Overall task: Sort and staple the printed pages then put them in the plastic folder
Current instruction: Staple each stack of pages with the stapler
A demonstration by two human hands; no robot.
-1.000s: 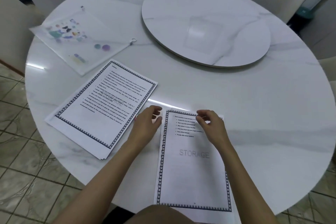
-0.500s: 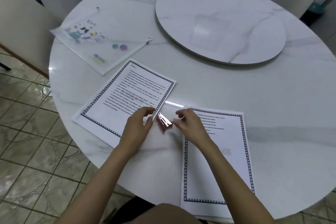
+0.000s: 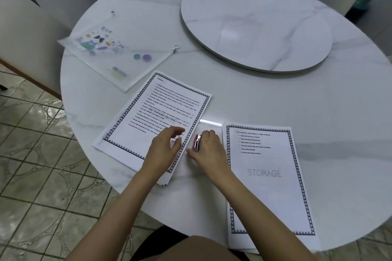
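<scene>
1. Gripping the stapler (image 3: pixel 197 143) in my right hand (image 3: pixel 209 151), I am curling my fingers over it with my thumb reaching along its near side. It is sitting in the gap between the two lots of pages, just beside the left one. I cannot tell whether it is touching the tabletop (image 3: pixel 318 108).
2. My left hand (image 3: pixel 164 150) is hovering or resting over the near right corner of the left stack (image 3: pixel 146 112). Its fingers are loosely bent and holding nothing that I can make out.
3. The left stack is lying at a slant, showing a sheet full of text on top. Several sheet edges are fanning out at its near corner.
4. The right stack (image 3: pixel 269 193) is lying straight in front of me, just right of my right hand. Its top sheet is showing a short bulleted list and the pale word STORAGE. Its near end is reaching the tabletop's near rim.
5. The folder (image 3: pixel 127 70) is lying flat at the far left, beyond the left stack and well apart from both hands. It is clear, with coloured stickers showing on it.
6. A round turntable (image 3: pixel 254 6) is sitting on the far part of the tabletop.
</scene>
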